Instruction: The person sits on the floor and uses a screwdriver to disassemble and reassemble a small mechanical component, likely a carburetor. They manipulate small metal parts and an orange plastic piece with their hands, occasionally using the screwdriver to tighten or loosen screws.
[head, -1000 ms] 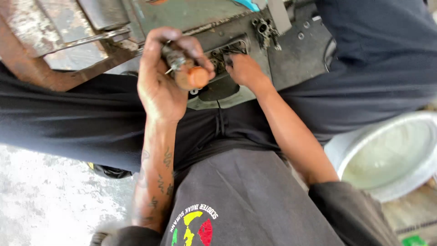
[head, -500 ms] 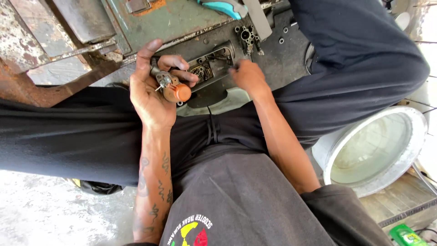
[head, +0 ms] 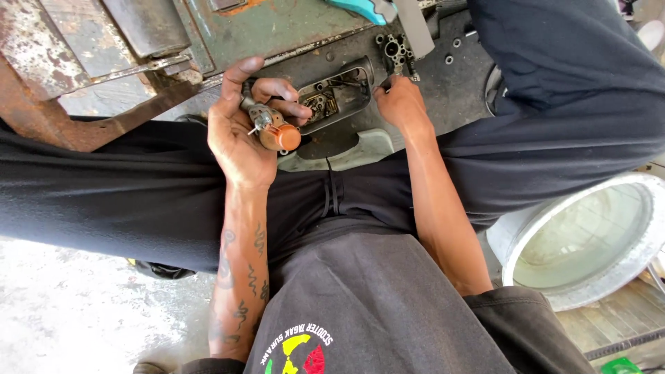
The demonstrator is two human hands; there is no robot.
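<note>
My left hand point(head: 239, 131) grips a small metal part with an orange round end point(head: 276, 130), held above my lap. My right hand point(head: 400, 104) reaches into a shallow grey metal tray point(head: 360, 76) that holds several small metal pieces point(head: 320, 104); whether the fingers pinch anything is hidden. A grey cast carburettor body point(head: 396, 50) stands just beyond that hand. I sit with both legs in black trousers spread around the tray.
A rusty green metal frame point(head: 104, 41) fills the upper left. A teal-handled tool point(head: 364, 8) lies at the top. A round metal basin point(head: 589, 242) stands to the right on wooden planks. Grey concrete floor point(head: 62, 312) lies at lower left.
The view has shifted, bringing the tray and the basin more into sight. My left hand keeps hold of the orange-ended part; my right hand stays at the tray's right end.
</note>
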